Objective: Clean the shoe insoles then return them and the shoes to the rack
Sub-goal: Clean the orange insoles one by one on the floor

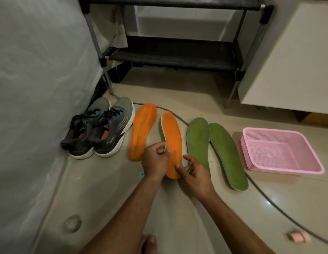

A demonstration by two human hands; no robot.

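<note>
Two orange insoles lie on the tiled floor: one flat (143, 131), the other (171, 138) tilted up on its left edge. My left hand (155, 162) pinches that raised edge near the heel. My right hand (193, 173) touches the heel end with its thumb, and a small green thing shows under its fingers. Two green insoles (199, 142) (228, 154) lie side by side to the right. A pair of grey and black sneakers (102, 129) stands at the left by the wall. The black shoe rack (174, 52) stands behind.
A pink mesh basket (280, 149) sits on the floor at the right. A grey cable (266, 195) runs across the floor under the insoles. A tape roll (72, 223) lies front left, a small pink object (298, 235) front right. White cabinet (291, 61) on the right.
</note>
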